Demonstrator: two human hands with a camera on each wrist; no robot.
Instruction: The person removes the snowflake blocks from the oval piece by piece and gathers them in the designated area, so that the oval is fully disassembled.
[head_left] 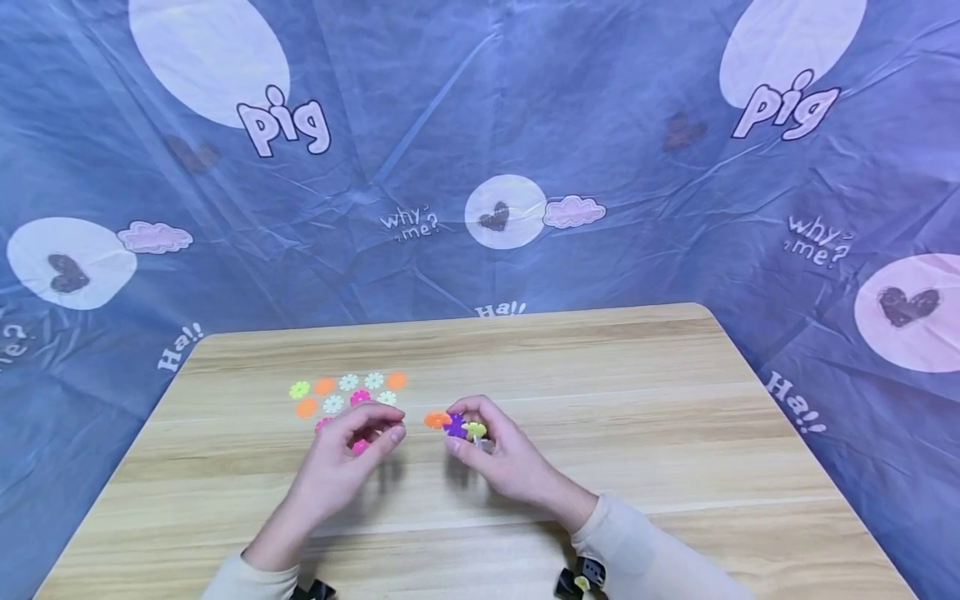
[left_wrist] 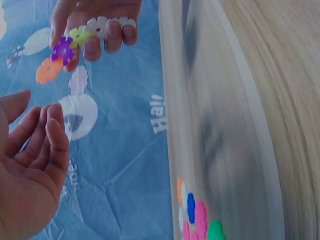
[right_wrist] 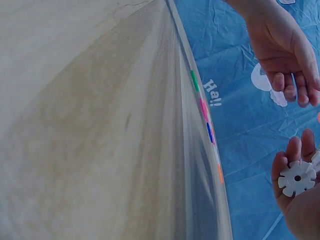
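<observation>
My right hand (head_left: 510, 462) grips a short chain of notched plastic snowflake discs above the table. Its free end is an orange disc (head_left: 436, 420), joined to a purple disc (head_left: 455, 426) and then a yellow-green disc (head_left: 476, 430). White discs (left_wrist: 96, 27) continue the chain along the fingers in the left wrist view; one white disc (right_wrist: 297, 178) faces the right wrist camera. To the left of the chain, apart from it, my left hand (head_left: 341, 454) hovers with loosely bent fingers, holding nothing. A pink disc (head_left: 360, 447) shows behind it between thumb and fingers.
Several loose discs lie at the table's left, among them a yellow one (head_left: 299, 389), an orange one (head_left: 324, 386) and a white one (head_left: 348, 382). The left wrist view also has blue (left_wrist: 191, 207) and green (left_wrist: 216, 230) discs. A printed blue cloth (head_left: 420, 150) hangs behind the wooden table (head_left: 637, 392).
</observation>
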